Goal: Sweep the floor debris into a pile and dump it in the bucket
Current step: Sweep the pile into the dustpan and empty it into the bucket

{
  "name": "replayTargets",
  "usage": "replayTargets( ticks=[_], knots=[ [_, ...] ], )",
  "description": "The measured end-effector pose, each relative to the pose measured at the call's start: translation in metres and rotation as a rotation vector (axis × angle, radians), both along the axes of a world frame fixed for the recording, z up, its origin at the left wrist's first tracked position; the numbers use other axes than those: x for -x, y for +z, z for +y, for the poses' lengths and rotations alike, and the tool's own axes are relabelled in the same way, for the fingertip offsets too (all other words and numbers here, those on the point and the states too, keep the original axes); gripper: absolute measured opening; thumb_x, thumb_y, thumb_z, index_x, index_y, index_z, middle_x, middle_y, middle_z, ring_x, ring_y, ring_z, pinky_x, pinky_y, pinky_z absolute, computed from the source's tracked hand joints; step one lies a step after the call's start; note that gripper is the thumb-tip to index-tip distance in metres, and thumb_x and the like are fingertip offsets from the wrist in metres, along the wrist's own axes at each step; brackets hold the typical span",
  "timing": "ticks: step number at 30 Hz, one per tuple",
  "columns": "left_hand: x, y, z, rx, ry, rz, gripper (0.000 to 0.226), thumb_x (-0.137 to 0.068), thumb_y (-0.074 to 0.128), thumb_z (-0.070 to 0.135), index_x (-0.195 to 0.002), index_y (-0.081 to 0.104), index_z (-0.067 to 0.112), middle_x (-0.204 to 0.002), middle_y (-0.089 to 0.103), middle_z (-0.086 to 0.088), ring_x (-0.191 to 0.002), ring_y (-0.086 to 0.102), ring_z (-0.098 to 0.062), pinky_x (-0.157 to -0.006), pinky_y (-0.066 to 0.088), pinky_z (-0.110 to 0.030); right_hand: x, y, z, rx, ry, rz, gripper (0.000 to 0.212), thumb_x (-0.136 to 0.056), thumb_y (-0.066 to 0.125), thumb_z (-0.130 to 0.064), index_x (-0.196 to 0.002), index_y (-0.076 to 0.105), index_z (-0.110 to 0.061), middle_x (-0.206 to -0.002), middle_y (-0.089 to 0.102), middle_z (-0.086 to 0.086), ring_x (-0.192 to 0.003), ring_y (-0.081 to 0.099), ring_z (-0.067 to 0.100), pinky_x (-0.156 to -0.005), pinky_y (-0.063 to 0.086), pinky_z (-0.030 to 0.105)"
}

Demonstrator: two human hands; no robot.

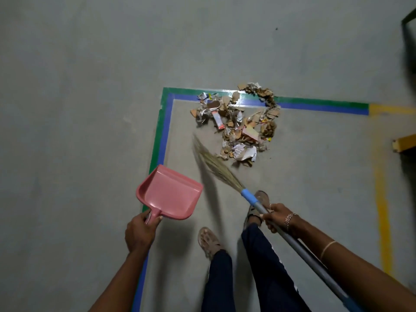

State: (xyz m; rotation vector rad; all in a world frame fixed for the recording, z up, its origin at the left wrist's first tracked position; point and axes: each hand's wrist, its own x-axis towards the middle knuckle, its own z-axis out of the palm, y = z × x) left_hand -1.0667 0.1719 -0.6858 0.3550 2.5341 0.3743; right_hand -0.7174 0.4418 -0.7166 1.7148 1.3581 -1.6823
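Note:
A pile of debris [238,122], torn cardboard and paper scraps, lies on the grey floor just inside a taped corner. My left hand [139,230] grips the handle of a pink dustpan [168,194], held above the floor to the left of the pile. My right hand [275,218] grips the grey shaft of a grass broom [213,165]. Its bristles reach toward the near-left edge of the pile. No bucket is in view.
Green and blue floor tape [164,122] forms a corner around the pile, and yellow tape [382,188] runs down the right. A yellow-edged object [404,143] juts in at the right edge. My two feet [208,240] stand just behind the broom.

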Motion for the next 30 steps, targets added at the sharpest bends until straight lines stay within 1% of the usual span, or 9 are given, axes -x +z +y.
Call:
replayTargets(
  ticks=[6, 8, 11, 13, 15, 19, 23, 27, 30],
  knots=[
    [-0.028, -0.009, 0.029, 0.067, -0.077, -0.044, 0.056, -0.075, 0.082, 0.049, -0.123, 0.072, 0.023, -0.104, 0.075, -0.014, -0.095, 0.068, -0.039, -0.076, 0.053, -0.040, -0.024, -0.026, 0.016, -0.048, 0.077, -0.127, 0.011, -0.086, 0.062, -0.009, -0.094, 0.056, -0.005, -0.058, 0.059, 0.015, -0.044, 0.055, 0.026, -0.047, 0.047, 0.034],
    [-0.036, -0.009, 0.042, 0.083, -0.096, -0.042, 0.056, -0.075, 0.082, 0.050, -0.123, 0.072, 0.022, -0.103, 0.075, -0.014, -0.095, 0.068, -0.039, -0.076, 0.052, -0.040, -0.033, -0.038, 0.031, -0.123, 0.116, -0.148, 0.013, -0.083, 0.062, -0.015, -0.093, 0.056, -0.012, -0.069, 0.065, 0.016, -0.050, 0.062, 0.031, -0.048, 0.052, 0.038],
    [-0.052, -0.002, 0.068, 0.073, -0.117, -0.057, 0.051, -0.077, 0.083, 0.045, -0.119, 0.073, 0.017, -0.101, 0.075, -0.016, -0.093, 0.068, -0.039, -0.072, 0.048, -0.036, -0.045, -0.027, 0.054, -0.214, 0.187, -0.111, 0.021, -0.085, 0.060, -0.018, -0.105, 0.060, -0.015, -0.087, 0.069, 0.014, -0.063, 0.067, 0.032, -0.051, 0.057, 0.038],
    [-0.064, 0.006, 0.087, 0.067, -0.107, -0.069, 0.050, -0.078, 0.083, 0.041, -0.119, 0.073, 0.015, -0.103, 0.074, -0.017, -0.095, 0.067, -0.039, -0.071, 0.045, -0.034, -0.052, -0.007, 0.069, -0.221, 0.220, -0.073, 0.036, -0.085, 0.060, -0.016, -0.121, 0.061, -0.022, -0.085, 0.069, 0.013, -0.057, 0.065, 0.027, -0.044, 0.051, 0.031],
    [-0.076, 0.013, 0.104, 0.084, -0.119, -0.075, 0.051, -0.078, 0.083, 0.043, -0.121, 0.072, 0.018, -0.107, 0.074, -0.015, -0.098, 0.067, -0.038, -0.073, 0.045, -0.034, -0.063, 0.011, 0.082, -0.227, 0.245, -0.046, 0.046, -0.086, 0.062, -0.013, -0.131, 0.059, -0.021, -0.081, 0.067, 0.013, -0.051, 0.061, 0.024, -0.042, 0.048, 0.028],
    [-0.099, 0.018, 0.132, 0.119, -0.113, -0.102, 0.052, -0.077, 0.081, 0.048, -0.121, 0.071, 0.023, -0.108, 0.074, -0.012, -0.099, 0.067, -0.036, -0.074, 0.047, -0.033, -0.088, 0.038, 0.104, -0.276, 0.266, 0.032, 0.049, -0.087, 0.063, -0.013, -0.134, 0.056, -0.026, -0.077, 0.066, 0.010, -0.049, 0.058, 0.020, -0.042, 0.050, 0.029],
    [-0.108, 0.007, 0.160, 0.135, -0.185, -0.087, 0.057, -0.074, 0.075, 0.063, -0.118, 0.073, 0.027, -0.101, 0.075, -0.006, -0.091, 0.068, -0.032, -0.069, 0.055, -0.036, -0.113, 0.041, 0.135, -0.340, 0.211, 0.067, 0.044, -0.089, 0.066, -0.026, -0.131, 0.056, -0.031, -0.075, 0.064, 0.003, -0.047, 0.056, 0.017, -0.040, 0.047, 0.027],
    [-0.108, -0.018, 0.190, 0.144, -0.221, -0.043, 0.073, -0.072, 0.063, 0.079, -0.124, 0.069, 0.027, -0.111, 0.073, -0.005, -0.097, 0.067, -0.030, -0.073, 0.055, -0.037, -0.136, 0.023, 0.177, -0.413, 0.160, -0.013, 0.044, -0.089, 0.066, -0.031, -0.131, 0.055, -0.027, -0.082, 0.064, -0.001, -0.060, 0.059, 0.019, -0.056, 0.052, 0.032],
    [-0.106, -0.045, 0.210, 0.173, -0.240, -0.018, 0.067, -0.076, 0.061, 0.077, -0.122, 0.069, 0.029, -0.110, 0.073, -0.006, -0.097, 0.067, -0.033, -0.074, 0.055, -0.038, -0.150, -0.011, 0.212, -0.455, 0.127, -0.079, 0.034, -0.088, 0.064, -0.030, -0.121, 0.056, -0.027, -0.083, 0.065, 0.003, -0.067, 0.064, 0.029, -0.066, 0.059, 0.045]
  ],
)
